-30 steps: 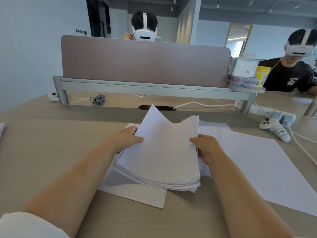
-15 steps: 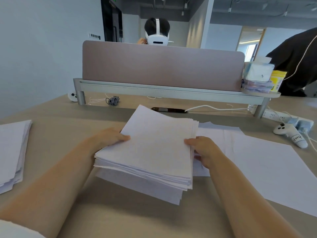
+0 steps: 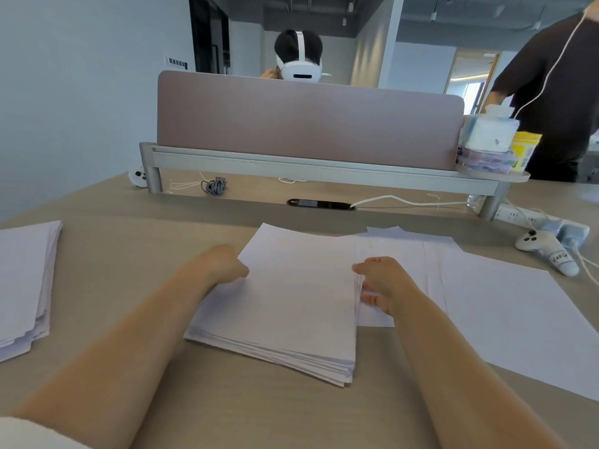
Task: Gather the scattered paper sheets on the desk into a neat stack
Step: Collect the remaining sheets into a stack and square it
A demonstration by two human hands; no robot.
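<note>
**Both grips on the paper stack, mid-worktop**

A tan worktop (image 3: 227, 400) runs to a mauve divider screen (image 3: 308, 121) along its far edge, with a grey-walled office behind. Loose sheets (image 3: 502, 312) cover the right side, and another pile (image 3: 22, 280) sits at the left edge. The paper stack (image 3: 291, 303) lies mid-worktop, thick and white, its near edges unevenly fanned. The left grip (image 3: 223, 267) clasps its left edge; the right grip (image 3: 385, 283) pinches its right edge.
</note>
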